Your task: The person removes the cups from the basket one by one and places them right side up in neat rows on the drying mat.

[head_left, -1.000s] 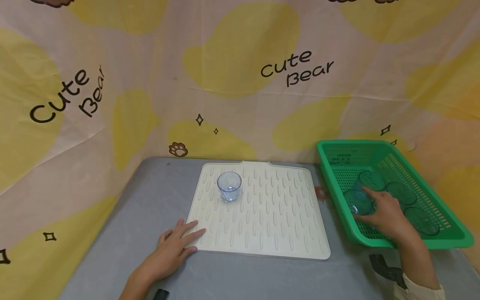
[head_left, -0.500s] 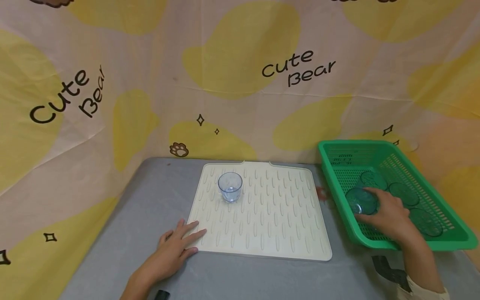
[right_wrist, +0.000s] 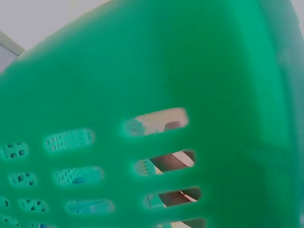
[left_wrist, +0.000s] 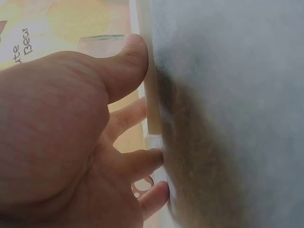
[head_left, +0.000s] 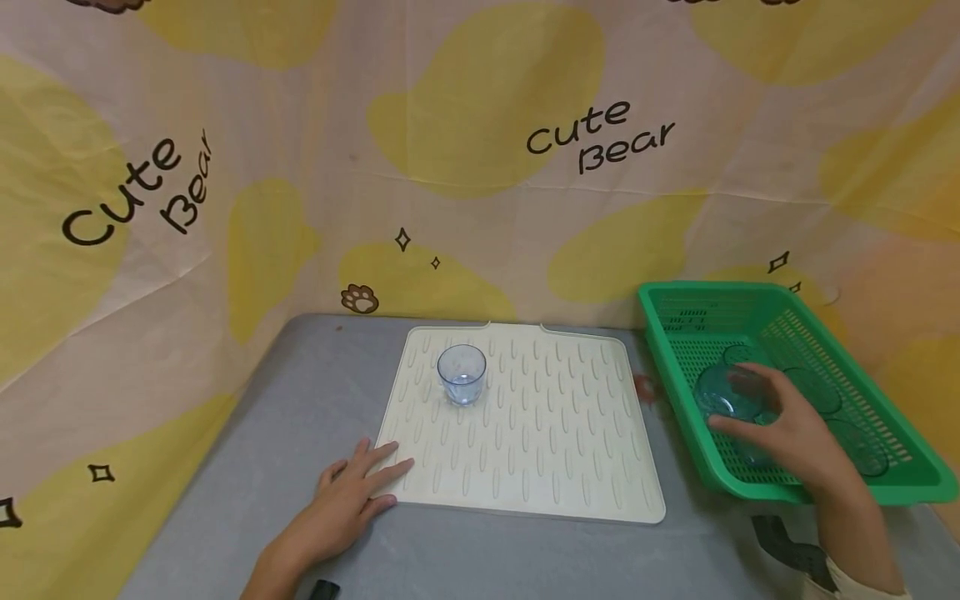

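Observation:
My right hand [head_left: 798, 437] is inside the green plastic basket [head_left: 678, 421], thumb and fingers gripping a clear bluish drinking glass [head_left: 718, 392] by its sides. Its far side is partly behind my fingers. On the white ridged mat [head_left: 547, 454] stands another drinking glass [head_left: 462, 377], upright near the back left. My left hand [head_left: 341, 510] rests with spread fingers on the mat's front left corner. In the left wrist view the fingers of that hand [left_wrist: 71, 128] lie along the mat's edge. The basket wall [right_wrist: 118, 80] fills most of the right wrist view.
Several more glasses, such as one glass [head_left: 858, 446] at the right, sit in the basket beside my right hand. A grey cloth [head_left: 480, 558] covers the table. A printed fabric backdrop [head_left: 465, 108] rises behind and to the left.
My right hand has closed round the glass in the basket and raised it slightly, tilting it. The left hand and the glass on the mat have stayed put.

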Demonstrator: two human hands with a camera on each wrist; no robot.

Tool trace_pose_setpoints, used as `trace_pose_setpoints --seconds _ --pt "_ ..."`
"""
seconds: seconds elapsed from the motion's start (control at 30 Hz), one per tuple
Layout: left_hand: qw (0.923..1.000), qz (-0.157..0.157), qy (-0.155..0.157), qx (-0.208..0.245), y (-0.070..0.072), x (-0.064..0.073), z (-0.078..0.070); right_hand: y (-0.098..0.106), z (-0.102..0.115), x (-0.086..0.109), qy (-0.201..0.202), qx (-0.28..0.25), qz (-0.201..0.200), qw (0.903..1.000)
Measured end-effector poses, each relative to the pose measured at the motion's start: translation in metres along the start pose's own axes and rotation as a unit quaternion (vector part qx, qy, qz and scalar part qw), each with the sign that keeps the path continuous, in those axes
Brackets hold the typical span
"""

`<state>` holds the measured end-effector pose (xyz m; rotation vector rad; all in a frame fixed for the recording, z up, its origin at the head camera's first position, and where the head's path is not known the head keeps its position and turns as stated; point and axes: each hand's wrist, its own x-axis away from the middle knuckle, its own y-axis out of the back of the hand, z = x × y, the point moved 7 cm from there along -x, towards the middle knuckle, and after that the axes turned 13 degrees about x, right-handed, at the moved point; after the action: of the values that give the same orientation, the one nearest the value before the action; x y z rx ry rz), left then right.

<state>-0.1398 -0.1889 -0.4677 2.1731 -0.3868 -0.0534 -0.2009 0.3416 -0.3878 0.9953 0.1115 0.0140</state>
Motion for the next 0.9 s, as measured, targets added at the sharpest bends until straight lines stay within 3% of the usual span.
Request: trace_pose_setpoints --seconds 0.2,0.43,0.9 --pt "1.0000 -0.003 -0.005 -0.006 0.0013 -0.0001 -0.0005 0.0035 0.0027 0.0002 0.035 -0.050 -0.002 0.9981" --pt "1.0000 0.003 0.005 -0.002 -0.0006 -0.0021 0.0018 0.0033 0.0036 0.0015 0.017 -0.042 0.020 0.9988" --pt "1.0000 0.004 0.006 0.001 -0.0007 -0.0020 0.0013 0.0068 0.0088 0.0040 0.035 -0.073 -0.012 0.9967"
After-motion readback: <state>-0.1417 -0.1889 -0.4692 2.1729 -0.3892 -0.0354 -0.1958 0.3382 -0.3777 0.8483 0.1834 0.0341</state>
